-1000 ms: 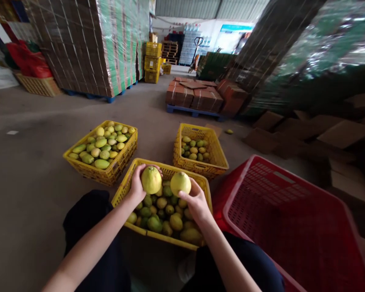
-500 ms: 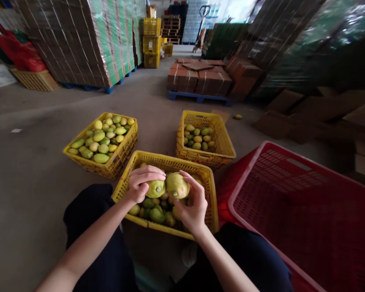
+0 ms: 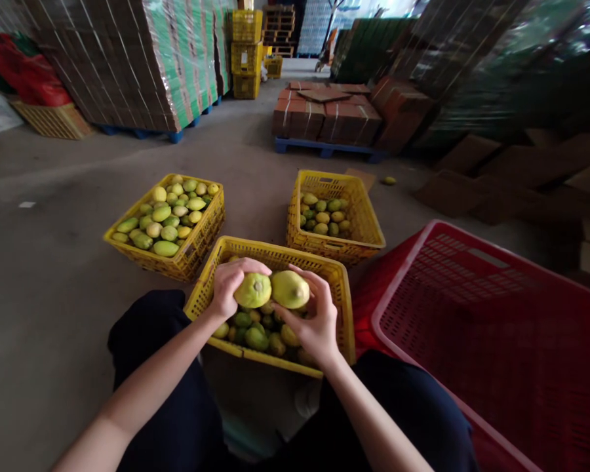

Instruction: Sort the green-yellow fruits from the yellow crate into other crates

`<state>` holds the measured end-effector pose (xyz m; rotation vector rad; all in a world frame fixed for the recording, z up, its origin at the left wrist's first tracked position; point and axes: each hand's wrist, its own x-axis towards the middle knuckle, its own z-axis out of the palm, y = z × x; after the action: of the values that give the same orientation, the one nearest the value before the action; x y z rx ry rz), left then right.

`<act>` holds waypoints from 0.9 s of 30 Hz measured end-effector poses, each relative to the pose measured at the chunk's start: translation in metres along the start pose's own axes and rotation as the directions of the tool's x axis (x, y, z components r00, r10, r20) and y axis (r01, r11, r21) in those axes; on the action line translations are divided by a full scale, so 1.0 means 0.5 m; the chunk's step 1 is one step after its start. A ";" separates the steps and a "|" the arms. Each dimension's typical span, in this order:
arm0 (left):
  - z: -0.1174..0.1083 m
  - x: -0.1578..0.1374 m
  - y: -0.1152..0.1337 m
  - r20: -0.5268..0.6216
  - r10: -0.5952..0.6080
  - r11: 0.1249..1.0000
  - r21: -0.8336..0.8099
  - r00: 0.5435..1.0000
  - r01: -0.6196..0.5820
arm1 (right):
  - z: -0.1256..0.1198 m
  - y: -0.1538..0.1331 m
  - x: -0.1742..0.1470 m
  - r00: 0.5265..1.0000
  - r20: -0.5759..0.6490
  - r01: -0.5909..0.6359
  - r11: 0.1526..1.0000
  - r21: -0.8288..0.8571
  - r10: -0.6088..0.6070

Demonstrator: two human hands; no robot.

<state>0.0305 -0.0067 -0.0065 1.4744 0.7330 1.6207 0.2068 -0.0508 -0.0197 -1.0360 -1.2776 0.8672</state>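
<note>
My left hand (image 3: 227,288) is closed around a yellow-green lemon (image 3: 254,290), its stem end facing me. In my right hand (image 3: 319,316) a yellower lemon (image 3: 290,290) is gripped between thumb and fingers, its pointed tip toward me. The two lemons are side by side, touching or nearly so. Both hands are above the near yellow crate (image 3: 347,321), which stands between my knees. Several green and yellow lemons (image 3: 256,338) lie inside it, partly hidden by my hands.
A yellow crate (image 3: 204,226) heaped with lemons stands ahead left; another (image 3: 368,226), partly filled, is ahead right. A large red crate (image 3: 388,341) is at my right knee. Boxes on a blue pallet (image 3: 324,145) stand farther off. One loose lemon (image 3: 389,180) lies on the floor.
Both lemons have been turned in my hands: the right one's pointed tip now faces more to the right. The view has tilted slightly down.
</note>
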 end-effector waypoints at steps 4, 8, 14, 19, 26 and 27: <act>0.029 0.013 -0.014 -0.112 -0.780 0.575 -0.513 0.615 0.637 | -0.004 0.002 0.026 0.790 0.148 -0.612 0.752 0.245 0.595; 0.035 0.005 -0.040 -0.129 -0.971 0.236 -0.681 0.203 0.694 | 0.000 0.029 0.043 0.517 0.237 -0.847 0.453 0.279 0.822; 0.017 -0.012 -0.071 -0.059 -0.965 0.225 -0.687 0.255 0.691 | 0.007 0.040 0.049 0.481 0.266 -0.856 0.383 0.348 0.835; 0.030 0.014 -0.037 -0.038 -0.974 0.181 -0.726 0.223 0.663 | 0.009 0.036 0.054 0.633 0.248 -0.722 0.444 0.531 0.733; 0.037 0.034 0.008 -0.010 -0.940 0.206 -0.811 0.340 0.547 | 0.007 0.022 0.055 0.654 0.208 -0.683 0.450 0.575 0.727; 0.037 0.033 0.008 0.012 -0.939 0.193 -0.809 0.343 0.556 | 0.008 0.023 0.056 0.648 0.199 -0.683 0.445 0.580 0.735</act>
<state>0.0482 0.0038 0.0080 -0.0847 0.8115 1.1256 0.2067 -0.0204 -0.0217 -1.0372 -0.3273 1.7416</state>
